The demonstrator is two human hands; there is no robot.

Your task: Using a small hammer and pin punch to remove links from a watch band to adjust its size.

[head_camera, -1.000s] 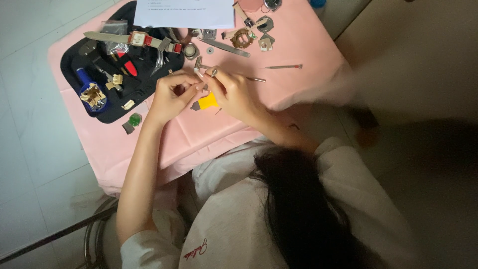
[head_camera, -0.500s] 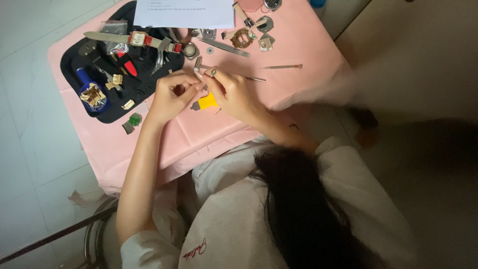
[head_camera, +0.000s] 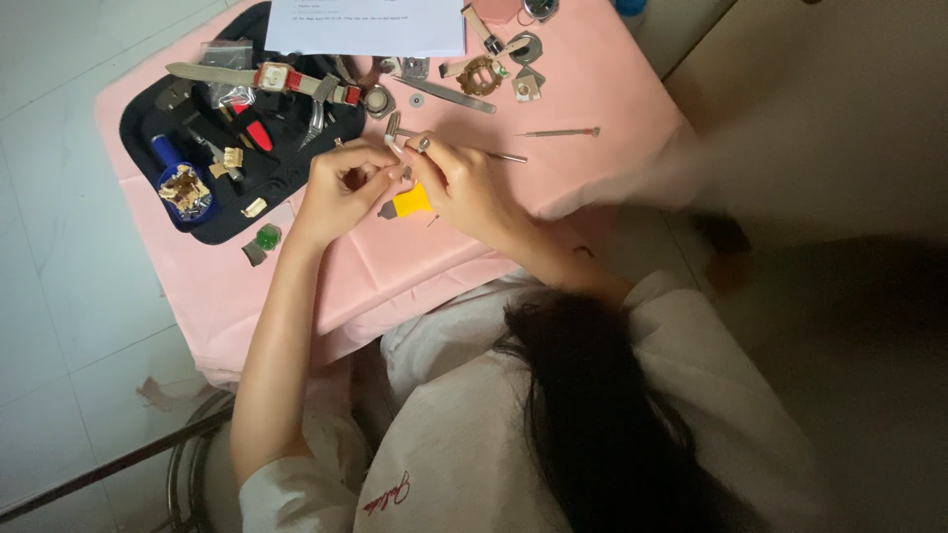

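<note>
My left hand (head_camera: 336,188) and my right hand (head_camera: 464,183) meet fingertip to fingertip above the pink-covered table (head_camera: 592,89). Between the left fingers is pinched a small pale watch part (head_camera: 395,148). The right fingers grip a thin metal tool (head_camera: 504,156), whose shaft sticks out to the right. A small yellow-handled tool (head_camera: 413,202) lies on the cloth just under both hands. What the part is exactly is too small to tell.
A black tool tray (head_camera: 158,104) with a red-handled tool (head_camera: 259,133), a blue-handled tool (head_camera: 166,150) and small brass bits lies at the left. Behind lie a strapped watch (head_camera: 276,77), white paper (head_camera: 365,20), watch-case parts (head_camera: 481,74) and a small screwdriver (head_camera: 558,131). A green piece (head_camera: 267,237) lies near the tray.
The hands have stayed together at the same spot, with only slight finger shifts. Nothing on the table has moved.
</note>
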